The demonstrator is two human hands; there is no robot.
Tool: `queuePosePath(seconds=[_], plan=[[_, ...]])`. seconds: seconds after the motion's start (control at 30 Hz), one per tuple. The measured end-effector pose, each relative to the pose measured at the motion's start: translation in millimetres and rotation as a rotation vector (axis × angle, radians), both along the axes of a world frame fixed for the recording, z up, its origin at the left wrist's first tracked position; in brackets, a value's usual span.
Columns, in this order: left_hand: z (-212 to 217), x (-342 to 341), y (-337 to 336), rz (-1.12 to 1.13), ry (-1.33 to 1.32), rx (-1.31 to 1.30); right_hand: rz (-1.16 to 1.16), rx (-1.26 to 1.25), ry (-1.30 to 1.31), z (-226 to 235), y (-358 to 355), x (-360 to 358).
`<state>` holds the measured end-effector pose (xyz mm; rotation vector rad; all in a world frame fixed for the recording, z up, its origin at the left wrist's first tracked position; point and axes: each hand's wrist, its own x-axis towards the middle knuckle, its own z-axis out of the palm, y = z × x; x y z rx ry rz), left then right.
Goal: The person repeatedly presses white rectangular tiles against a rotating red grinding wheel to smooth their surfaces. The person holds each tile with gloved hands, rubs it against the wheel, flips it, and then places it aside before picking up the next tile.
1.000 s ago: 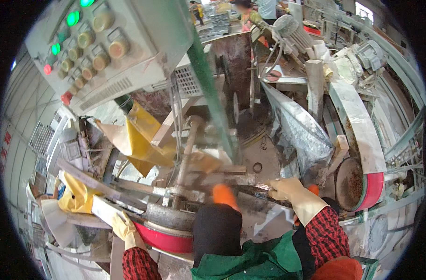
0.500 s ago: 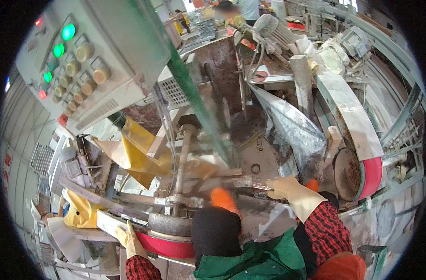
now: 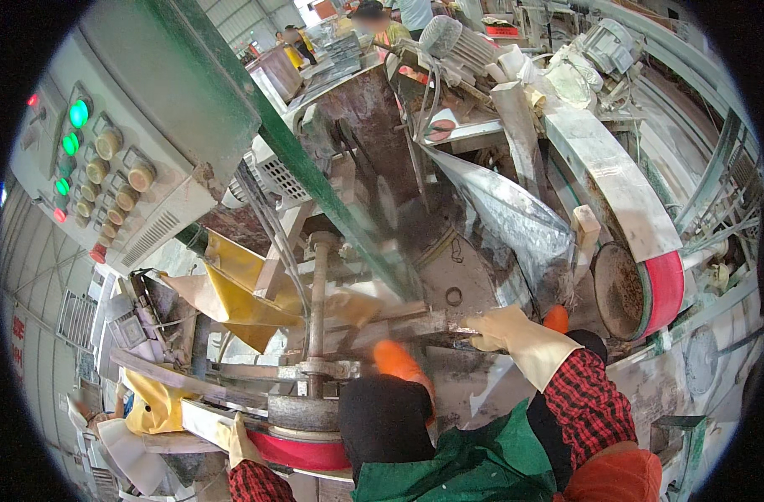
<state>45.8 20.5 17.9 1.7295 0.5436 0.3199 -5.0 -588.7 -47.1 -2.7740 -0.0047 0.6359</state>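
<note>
My right hand (image 3: 512, 335), in a pale yellow glove below a red plaid sleeve, grips the end of a dusty horizontal metal bar (image 3: 415, 322) in front of a round grey machine housing (image 3: 461, 280). My left hand (image 3: 231, 437), gloved the same, clasps the pale edge of a low red-rimmed wheel (image 3: 302, 452) at the bottom left. An upright steel shaft (image 3: 317, 309) rises from that wheel between my hands. A dark rounded shape (image 3: 382, 422) with an orange piece (image 3: 399, 364) behind it sits over my green apron (image 3: 474, 464).
A grey control box (image 3: 139, 125) with green and tan buttons hangs at upper left beside a slanting green beam (image 3: 315, 176). Yellow sheeting (image 3: 235, 293) lies left of the shaft. A red-rimmed pulley (image 3: 650, 293) with a white belt stands right. People stand far back and at lower left.
The view has swung a little, so the control box looms larger. Both hands keep their holds on the bar and the wheel edge.
</note>
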Motion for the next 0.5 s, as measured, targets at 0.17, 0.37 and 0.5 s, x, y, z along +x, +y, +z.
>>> queuePosePath(seconds=[0.17,0.37,0.5], plan=[[-35,10,46,0.048,0.062,0.29,-0.002,-0.006,-0.011,16,6,0],[-16,-7,12,-0.146,0.022,0.169,-0.006,-0.002,-0.024,14,6,-2],[22,-18,-28,-0.073,0.058,0.079,-0.016,0.018,-0.06,5,11,2]])
